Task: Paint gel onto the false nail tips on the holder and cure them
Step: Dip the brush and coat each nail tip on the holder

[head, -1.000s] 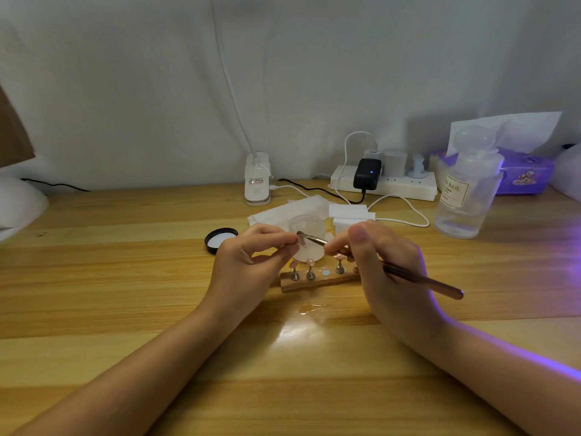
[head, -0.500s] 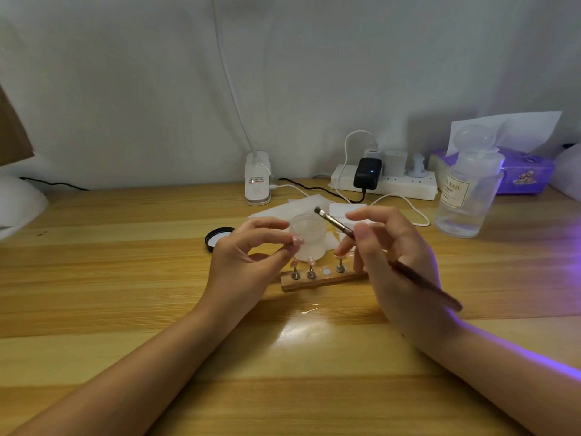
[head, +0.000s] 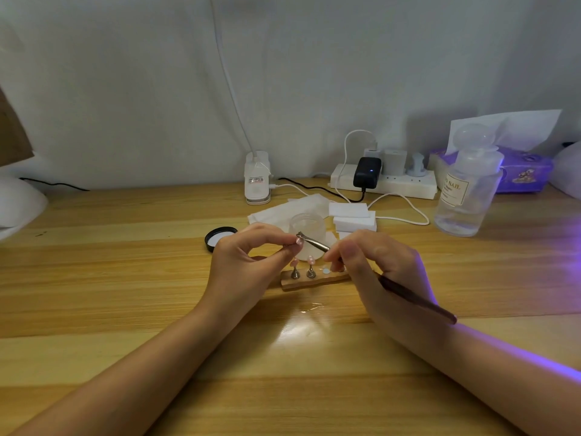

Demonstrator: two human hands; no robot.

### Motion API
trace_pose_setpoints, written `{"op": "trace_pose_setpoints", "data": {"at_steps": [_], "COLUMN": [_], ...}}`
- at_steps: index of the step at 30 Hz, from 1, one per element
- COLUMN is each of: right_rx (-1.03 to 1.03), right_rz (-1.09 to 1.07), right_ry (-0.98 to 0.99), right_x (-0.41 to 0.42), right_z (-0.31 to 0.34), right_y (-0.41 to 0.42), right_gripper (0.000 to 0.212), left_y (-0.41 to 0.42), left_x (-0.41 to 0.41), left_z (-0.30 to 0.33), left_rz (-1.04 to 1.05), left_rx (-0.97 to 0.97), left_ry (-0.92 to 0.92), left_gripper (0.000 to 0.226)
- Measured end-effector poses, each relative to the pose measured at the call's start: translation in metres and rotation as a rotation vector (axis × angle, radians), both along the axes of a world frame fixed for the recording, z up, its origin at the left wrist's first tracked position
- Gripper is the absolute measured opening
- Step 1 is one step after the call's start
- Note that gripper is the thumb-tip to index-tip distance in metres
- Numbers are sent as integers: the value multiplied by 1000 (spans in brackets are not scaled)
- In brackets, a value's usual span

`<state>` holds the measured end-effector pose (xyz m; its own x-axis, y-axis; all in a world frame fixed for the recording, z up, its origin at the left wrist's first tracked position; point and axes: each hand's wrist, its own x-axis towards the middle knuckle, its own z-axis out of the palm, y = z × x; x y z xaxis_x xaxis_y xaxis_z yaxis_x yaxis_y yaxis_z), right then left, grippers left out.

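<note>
Pinching a pink nail tip (head: 298,241) in the left hand (head: 248,265) above the wooden holder (head: 314,280) on the worktop (head: 125,278), steadied for gel, and gripping the brush (head: 408,297) pen-fashion in the right hand (head: 383,272), bristles touching it.

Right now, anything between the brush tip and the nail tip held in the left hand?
Nothing visible. The brush in the right hand has its tip at the nail tip pinched by the left hand, above the wooden holder. Actual contact cannot be told.
</note>
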<state>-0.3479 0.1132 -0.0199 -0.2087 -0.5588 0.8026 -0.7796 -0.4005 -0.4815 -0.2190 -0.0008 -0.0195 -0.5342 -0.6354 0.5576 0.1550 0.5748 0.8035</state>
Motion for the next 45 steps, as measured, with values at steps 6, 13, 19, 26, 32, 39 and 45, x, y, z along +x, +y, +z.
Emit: {"op": "trace_pose_setpoints", "data": {"at_steps": [6,13,19,26,32,39,45], "right_rx": [-71,30,-17,27,25,5,47], "right_rz": [52,4,36,16,56,71,49], "right_ry": [-28,-48,-93,-149,-119,-191,-148], "right_x": [-1,-1,1,1,2,1,3], "right_z": [-4,-1,-2,-1,-3,-3,-1], "right_y": [1,-1,0,0,1,0,-1], "right_gripper": [57,31,41,31,44,32,43], "left_y": [-1,-1,1,1,2,-1,0], "left_x": [-1,-1,0,-1,-1,-2,-1], "left_z": [-1,-1,1,0,2,-1,0], "left_rz": [10,19,5,14,16,35,51], "left_rx": [-4,8,20,0,2,-13,-20], "left_ry": [-2,-21,-26,-50,-22,-29,-21], "left_gripper": [10,9,11,10,10,10,15]}}
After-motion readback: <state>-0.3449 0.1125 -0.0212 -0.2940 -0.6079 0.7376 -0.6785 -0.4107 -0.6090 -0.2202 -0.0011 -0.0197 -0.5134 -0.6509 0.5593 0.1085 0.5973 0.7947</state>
